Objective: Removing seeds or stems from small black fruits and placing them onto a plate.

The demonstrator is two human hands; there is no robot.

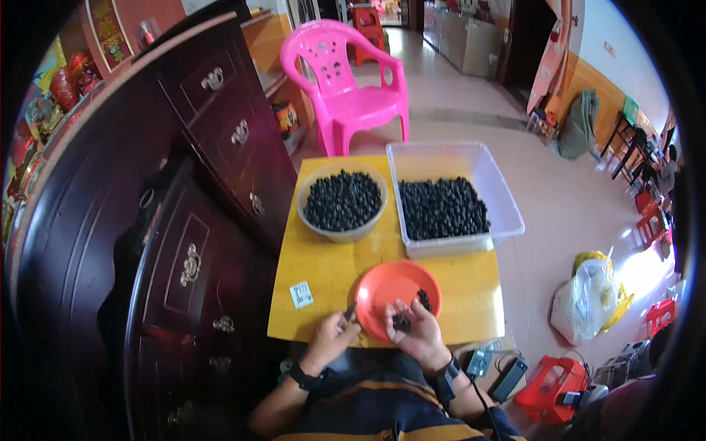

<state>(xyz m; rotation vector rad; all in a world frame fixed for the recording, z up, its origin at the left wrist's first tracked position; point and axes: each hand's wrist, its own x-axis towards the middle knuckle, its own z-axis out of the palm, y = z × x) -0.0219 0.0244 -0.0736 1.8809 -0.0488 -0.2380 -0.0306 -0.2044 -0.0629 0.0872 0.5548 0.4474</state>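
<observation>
Your left hand (332, 339) hides most of a small dark tool (349, 312), too small to identify, at seven o'clock of the orange plate (382, 283).

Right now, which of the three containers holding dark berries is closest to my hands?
The orange plate: your right hand rests on its near rim. The round beige bowl and clear plastic tub sit farther back.

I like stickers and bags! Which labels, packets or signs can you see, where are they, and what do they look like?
Small card: on the yellow table, beside the left hand; white square with dark marks.
Plastic bag: on the floor at right; white and yellow, bulging.
Colourful packets: on the far-left shelf; red and yellow.
</observation>
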